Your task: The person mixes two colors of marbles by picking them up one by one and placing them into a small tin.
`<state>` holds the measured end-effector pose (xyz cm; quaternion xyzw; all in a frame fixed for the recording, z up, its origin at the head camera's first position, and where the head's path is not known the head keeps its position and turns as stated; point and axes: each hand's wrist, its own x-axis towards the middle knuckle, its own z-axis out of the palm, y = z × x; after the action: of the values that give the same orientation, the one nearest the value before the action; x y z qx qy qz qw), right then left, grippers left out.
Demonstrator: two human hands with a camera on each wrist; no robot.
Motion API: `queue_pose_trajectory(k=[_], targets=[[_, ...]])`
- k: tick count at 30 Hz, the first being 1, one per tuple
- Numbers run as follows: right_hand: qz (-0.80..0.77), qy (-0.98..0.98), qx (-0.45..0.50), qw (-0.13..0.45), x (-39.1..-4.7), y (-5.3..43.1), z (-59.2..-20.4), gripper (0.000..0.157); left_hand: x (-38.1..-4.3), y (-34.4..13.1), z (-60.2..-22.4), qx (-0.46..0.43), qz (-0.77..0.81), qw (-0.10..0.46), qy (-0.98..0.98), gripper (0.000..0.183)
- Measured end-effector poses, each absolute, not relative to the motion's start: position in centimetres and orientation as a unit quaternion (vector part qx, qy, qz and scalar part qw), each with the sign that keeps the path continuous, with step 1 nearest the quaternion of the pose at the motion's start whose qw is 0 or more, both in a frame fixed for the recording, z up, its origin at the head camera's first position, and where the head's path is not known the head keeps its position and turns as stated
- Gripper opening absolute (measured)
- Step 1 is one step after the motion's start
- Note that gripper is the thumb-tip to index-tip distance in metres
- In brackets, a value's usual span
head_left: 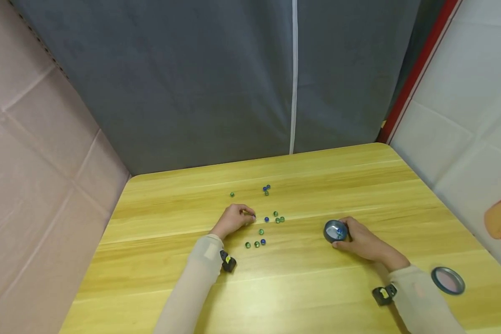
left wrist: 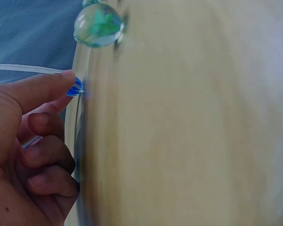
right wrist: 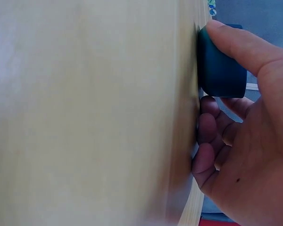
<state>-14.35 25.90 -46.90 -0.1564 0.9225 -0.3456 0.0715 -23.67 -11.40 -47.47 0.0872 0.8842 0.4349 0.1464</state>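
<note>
Pale sleeves (head_left: 188, 297) foremost | left hand (head_left: 234, 219): pinches blue marble (left wrist: 74, 88), fingers almost together | right hand (head_left: 362, 239): curls part-open fingers round container (right wrist: 221, 70) | likely hard, slippery; pinch across middle.

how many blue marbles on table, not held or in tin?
4: far blue pair, middle blue marble right of left hand, near blue marble. The left hand may hide others.

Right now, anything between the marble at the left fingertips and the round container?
Yes, at table level: a loose blue marble, then three clustered green marbles, just right of the left hand. Beyond them, nothing visible before the container.
</note>
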Motion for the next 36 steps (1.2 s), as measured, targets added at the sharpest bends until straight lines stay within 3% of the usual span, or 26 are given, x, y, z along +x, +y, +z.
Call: queue_pose_trajectory(k=[23, 36], targets=[[-0.345, 0.922, -0.160, 0.068, -14.8, 25.5, -46.8, 0.062, -23.9, -11.8, -46.8, 0.072, 0.436, 0.133, 0.887, 0.018], [-0.341, 0.924, -0.160, 0.072, -14.9, 25.5, -46.7, 0.062, -23.1, -9.7, -45.6, 0.099, 0.456, 0.137, 0.874, 0.021]])
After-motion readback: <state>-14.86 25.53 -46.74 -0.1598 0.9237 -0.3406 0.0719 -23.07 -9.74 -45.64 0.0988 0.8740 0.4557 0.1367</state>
